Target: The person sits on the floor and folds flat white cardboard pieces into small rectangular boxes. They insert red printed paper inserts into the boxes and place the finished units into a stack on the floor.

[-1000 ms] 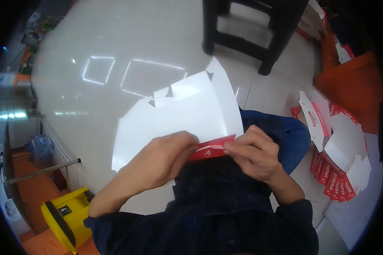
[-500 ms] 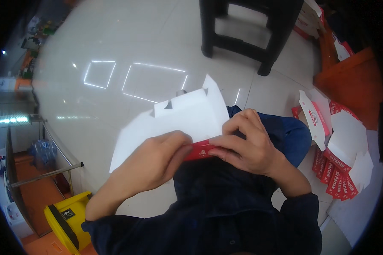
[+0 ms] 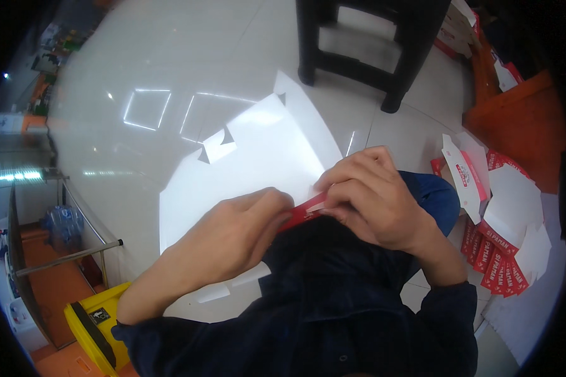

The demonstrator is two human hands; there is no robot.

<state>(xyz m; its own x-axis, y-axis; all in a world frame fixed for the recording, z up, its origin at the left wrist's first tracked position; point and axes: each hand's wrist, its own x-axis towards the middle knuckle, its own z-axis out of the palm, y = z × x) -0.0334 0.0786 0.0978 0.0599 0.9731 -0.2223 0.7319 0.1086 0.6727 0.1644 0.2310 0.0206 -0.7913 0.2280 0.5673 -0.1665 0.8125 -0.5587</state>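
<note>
Both hands clamp the flat white carton blank (image 3: 258,163) by its red near edge. Left hand (image 3: 233,235) and right hand (image 3: 371,201) are curled shut on it. Long axis runs left-right, flaps pointing away from the person.

Bare floor (image 3: 138,75) ahead lies open; stool (image 3: 371,38) and carton stack (image 3: 503,220) crowd the right.

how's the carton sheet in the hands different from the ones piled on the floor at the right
The held carton sheet is one piece, gripped by the left hand and right hand; the floor pile holds many, untouched. The held one shows mostly its white side, the pile more red print. Both are flat white-and-red card.
</note>
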